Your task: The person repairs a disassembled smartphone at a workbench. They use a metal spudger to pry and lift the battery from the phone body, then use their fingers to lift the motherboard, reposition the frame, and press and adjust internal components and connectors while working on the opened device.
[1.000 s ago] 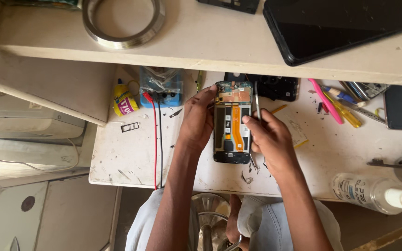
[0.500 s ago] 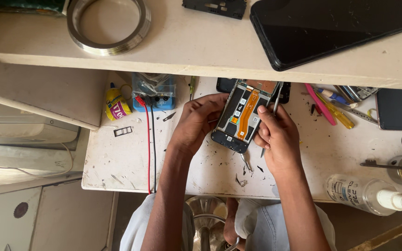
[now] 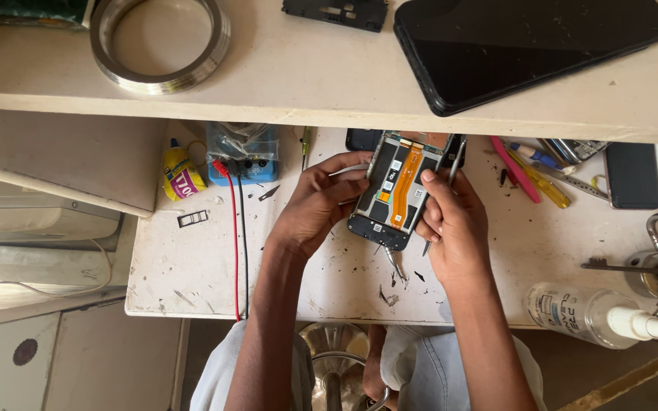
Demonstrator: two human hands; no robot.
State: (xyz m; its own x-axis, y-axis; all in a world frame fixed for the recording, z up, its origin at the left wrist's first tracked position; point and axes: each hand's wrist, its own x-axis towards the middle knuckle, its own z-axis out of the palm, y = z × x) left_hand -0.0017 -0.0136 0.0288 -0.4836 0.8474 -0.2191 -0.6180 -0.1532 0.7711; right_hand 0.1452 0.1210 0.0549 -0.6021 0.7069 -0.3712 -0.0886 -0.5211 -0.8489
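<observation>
Orange ribbon cable ran down the middle of an opened phone [image 3: 394,190], which lay tilted above a scuffed white worktable [image 3: 192,266], held between both hands. Left hand [image 3: 315,204] curled its fingers round the phone's left edge, gripping it. Right hand [image 3: 451,221] clasped the right edge, thumb pressed on the exposed board, and also pinched slim metal tweezers [image 3: 455,164] against the phone. Red and black probe wires [image 3: 236,243] ran down the table at left, near a yellow glue bottle [image 3: 180,175]. Clear spray bottle [image 3: 595,313] lay at right.
</observation>
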